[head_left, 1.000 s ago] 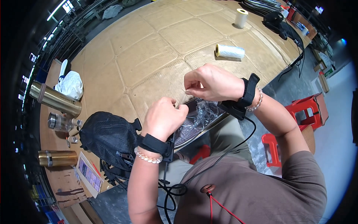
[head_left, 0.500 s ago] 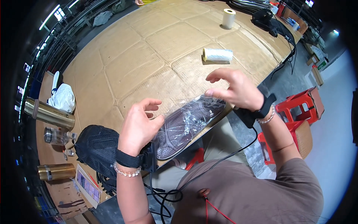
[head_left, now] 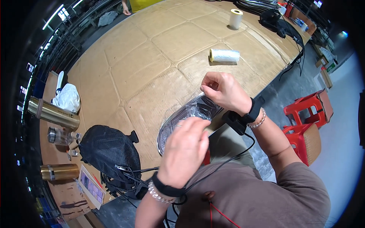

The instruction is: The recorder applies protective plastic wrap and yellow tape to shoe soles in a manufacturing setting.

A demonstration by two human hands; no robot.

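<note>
A dark, patterned shoe sole [head_left: 165, 133] lies slantwise at the table's near edge under clear, crinkled plastic film [head_left: 195, 109]. My right hand [head_left: 228, 91] is over its far right end, thumb and forefinger pinched at the edge of the film. Above the middle of the sole is my left hand [head_left: 184, 152], slightly blurred, its fingers bent and its thumb apart from them. I see nothing held in it. It hides part of the sole, and whether its fingertips touch the film I cannot tell.
Brown cardboard [head_left: 144, 68] covers the table. Beyond the sole lie a film roll [head_left: 225, 56] and an upright white roll [head_left: 235, 19]. A black mesh bag [head_left: 108, 148], cables, flasks [head_left: 57, 114] and a phone [head_left: 92, 186] are at left. Red stools [head_left: 306, 110] stand right. Another person's hand [head_left: 126, 9] shows far off.
My left hand has moved right, from the sole's left end to over its middle. My right hand has shifted slightly left, its thumb and forefinger closing together. More of the other person shows.
</note>
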